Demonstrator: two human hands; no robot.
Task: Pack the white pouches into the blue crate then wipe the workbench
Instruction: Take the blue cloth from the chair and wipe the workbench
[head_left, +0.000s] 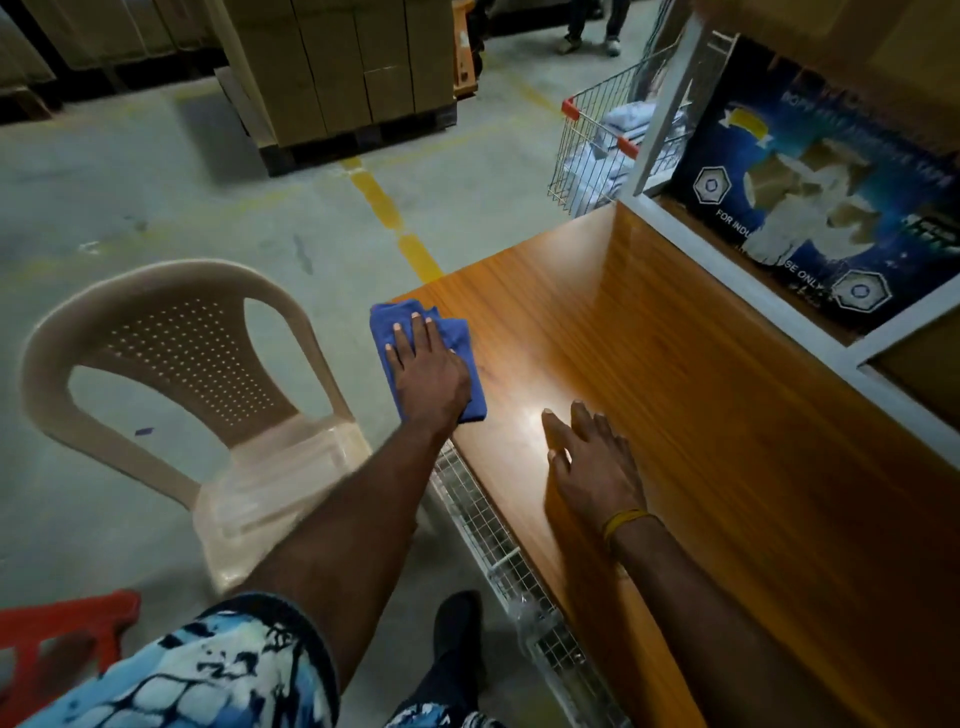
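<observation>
The left hand (427, 370) lies palm-down on a folded blue cloth (457, 338), fingers straight and spread, pressing it flat against the wooden bench (701, 415) at its far left corner; the grip is released, with no finger curled round the cloth. Part of the cloth reaches to the bench edge. The right hand (592, 467) rests flat on the bench surface nearer the person, fingers extended and together, holding nothing; a yellow band (626, 522) circles its wrist. The two hands are apart, with bare wood and a bright reflection of light between them.

No white pouches lie on the bench top, and the blue crate is out of view. A wire shopping trolley (597, 150) with red corner caps stands beyond the far end of the bench and holds pale packets, too blurred to identify further.

Along the right side of the bench runs a white-framed shelf (748, 270) carrying a dark blue printed carton (810, 197) with a torn face. A wire mesh rack (498, 545) runs under the near left edge of the bench. A beige plastic chair (171, 374) stands on the concrete floor to the left, a red plastic stool (57, 639) at lower left, and stacked brown cartons (343, 67) on a pallet farther back beside a yellow floor line (384, 208).
</observation>
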